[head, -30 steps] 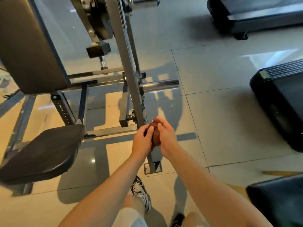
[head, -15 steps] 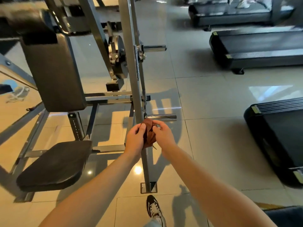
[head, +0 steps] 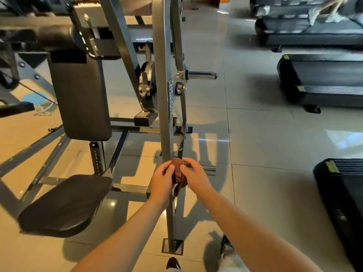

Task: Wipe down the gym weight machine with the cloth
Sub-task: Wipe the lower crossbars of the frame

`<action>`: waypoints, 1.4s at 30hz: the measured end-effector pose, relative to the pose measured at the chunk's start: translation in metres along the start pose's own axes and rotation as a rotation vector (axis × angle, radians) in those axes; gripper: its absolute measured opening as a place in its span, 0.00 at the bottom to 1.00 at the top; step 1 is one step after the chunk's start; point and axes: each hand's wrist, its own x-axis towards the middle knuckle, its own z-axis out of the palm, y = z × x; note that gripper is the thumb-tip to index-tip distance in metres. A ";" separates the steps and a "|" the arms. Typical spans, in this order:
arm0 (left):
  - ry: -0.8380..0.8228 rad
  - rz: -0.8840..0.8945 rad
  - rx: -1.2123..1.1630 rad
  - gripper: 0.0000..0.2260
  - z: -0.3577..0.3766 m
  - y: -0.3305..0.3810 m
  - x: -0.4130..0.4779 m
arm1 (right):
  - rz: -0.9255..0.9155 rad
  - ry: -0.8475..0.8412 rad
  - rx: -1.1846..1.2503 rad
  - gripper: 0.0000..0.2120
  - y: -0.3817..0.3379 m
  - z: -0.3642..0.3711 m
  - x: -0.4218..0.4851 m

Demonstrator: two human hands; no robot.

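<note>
The brown cloth (head: pixel 178 173) sits bunched just below the middle of the view, held in front of the grey upright post (head: pixel 163 95) of the weight machine; it lies over the post's near face, though whether it presses on the metal cannot be told. The left grip (head: pixel 163 181), a bare hand, closes narrowly on the cloth's 9 o'clock side with the thumb on the fabric, and the right grip (head: pixel 194 176) pinches it from the 3 o'clock side, fingers curled over the top. A loose tail of cloth hangs down between the two wrists. From the cloth, the black seat pad (head: pixel 64 205) lies at 8 o'clock and the tall black back pad (head: pixel 82 99) at 10 o'clock. A chrome weight peg (head: pixel 202 75) juts from the post toward 3 o'clock high above the hands, and a second peg (head: pixel 209 169) shows just beside the right knuckles. The post runs down to a foot plate (head: pixel 172 247) at 6 o'clock on the glossy tiled floor (head: pixel 265 154), with a black-and-white shoe (head: pixel 225 245) near it. Black treadmills (head: pixel 322 81) stand well apart at 1 to 4 o'clock.
</note>
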 end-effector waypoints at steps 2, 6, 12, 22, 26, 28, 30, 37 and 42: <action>0.056 -0.003 -0.031 0.11 0.019 -0.001 0.010 | 0.012 -0.057 -0.023 0.13 0.000 -0.017 0.020; 0.175 0.059 -0.079 0.11 0.065 0.006 0.033 | -0.039 -0.182 -0.045 0.13 -0.008 -0.056 0.068; 0.360 0.204 -0.045 0.14 0.134 0.046 0.047 | -0.185 -0.310 -0.105 0.12 -0.060 -0.109 0.123; 0.430 0.446 0.326 0.19 0.132 0.136 0.091 | -0.426 -0.332 -0.028 0.13 -0.154 -0.102 0.190; 0.438 0.415 0.261 0.14 0.120 0.132 0.102 | -0.438 -0.385 -0.103 0.11 -0.156 -0.085 0.199; 0.428 0.375 0.177 0.14 0.119 0.120 0.104 | -0.426 -0.379 -0.117 0.12 -0.148 -0.081 0.203; 0.388 0.361 0.121 0.17 0.123 0.107 0.102 | -0.351 -0.393 -0.119 0.12 -0.136 -0.079 0.205; 0.578 0.274 -0.010 0.14 0.133 0.051 0.116 | -0.183 -0.571 -0.235 0.10 -0.096 -0.081 0.222; 0.875 0.158 -0.223 0.13 0.141 0.022 0.127 | -0.177 -0.594 -0.346 0.08 -0.087 -0.084 0.263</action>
